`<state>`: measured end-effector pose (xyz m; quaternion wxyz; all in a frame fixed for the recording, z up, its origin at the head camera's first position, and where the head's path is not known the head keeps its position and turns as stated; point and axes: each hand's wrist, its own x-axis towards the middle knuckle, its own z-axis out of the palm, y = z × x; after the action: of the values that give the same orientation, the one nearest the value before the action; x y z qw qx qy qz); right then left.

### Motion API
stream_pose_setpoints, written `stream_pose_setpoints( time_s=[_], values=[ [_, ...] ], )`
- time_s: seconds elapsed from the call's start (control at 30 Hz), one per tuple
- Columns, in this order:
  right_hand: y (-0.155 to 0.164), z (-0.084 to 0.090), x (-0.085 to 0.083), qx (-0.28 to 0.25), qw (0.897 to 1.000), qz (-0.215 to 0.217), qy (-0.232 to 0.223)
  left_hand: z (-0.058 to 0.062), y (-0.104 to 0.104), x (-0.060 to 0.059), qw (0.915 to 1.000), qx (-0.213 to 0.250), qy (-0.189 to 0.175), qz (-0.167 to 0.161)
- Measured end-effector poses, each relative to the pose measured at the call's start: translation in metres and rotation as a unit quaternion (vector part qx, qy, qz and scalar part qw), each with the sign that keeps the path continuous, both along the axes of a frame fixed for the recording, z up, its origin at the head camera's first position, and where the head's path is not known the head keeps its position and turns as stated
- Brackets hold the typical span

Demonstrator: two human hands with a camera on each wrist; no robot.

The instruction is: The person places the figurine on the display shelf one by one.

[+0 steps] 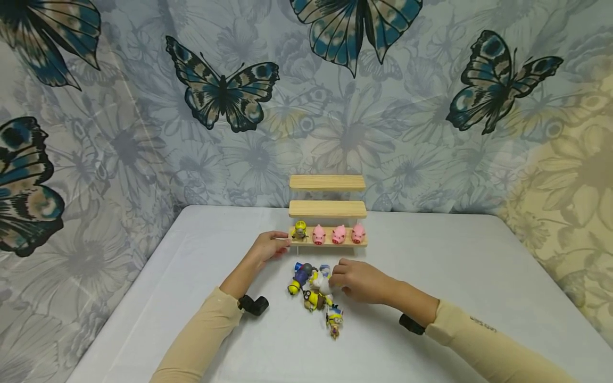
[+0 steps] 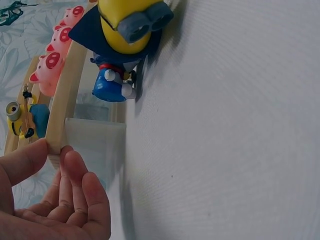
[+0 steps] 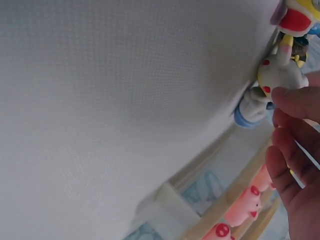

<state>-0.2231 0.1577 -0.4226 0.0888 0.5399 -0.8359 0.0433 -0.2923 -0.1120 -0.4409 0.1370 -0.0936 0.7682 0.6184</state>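
A three-step wooden stand (image 1: pixel 328 209) sits at the far middle of the white table (image 1: pixel 479 266), against the butterfly-print backdrop (image 1: pixel 143 106). Its lowest step holds four figures in a row: a small yellow minion (image 1: pixel 299 230) at the left end, then three pink pigs (image 1: pixel 338 234) side by side; the two upper steps show bare wood. The left hand (image 1: pixel 268 247) pinches the left end of that lowest step (the left wrist view shows thumb and fingertips (image 2: pixel 70 160) pressed on the wood's end), just beside the minion. In front of the stand lies a loose heap of toy figures (image 1: pixel 313 290) on the table, mostly yellow minions, with one purple and one white among them. The right hand (image 1: pixel 356 279) rests at the heap's right edge, fingers curled and touching a white figure with red spots (image 3: pixel 280 75); whether it truly grips it cannot be told.
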Motion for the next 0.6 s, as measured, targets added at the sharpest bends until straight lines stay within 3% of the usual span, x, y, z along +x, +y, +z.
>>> stream_pose_setpoints(
  time_s=[0.33,0.6],
  values=[
    [-0.0031,-0.0042,-0.0004,-0.018,0.995,0.051,0.086,0.0025,-0.0014,0.0012,1.0000,0.001,0.001,-0.005],
    [-0.0021,-0.0054,-0.0017,-0.017,0.982,0.093,0.162,0.0012,-0.0012,0.0003,1.0000,-0.002,0.002,-0.005]
  ],
)
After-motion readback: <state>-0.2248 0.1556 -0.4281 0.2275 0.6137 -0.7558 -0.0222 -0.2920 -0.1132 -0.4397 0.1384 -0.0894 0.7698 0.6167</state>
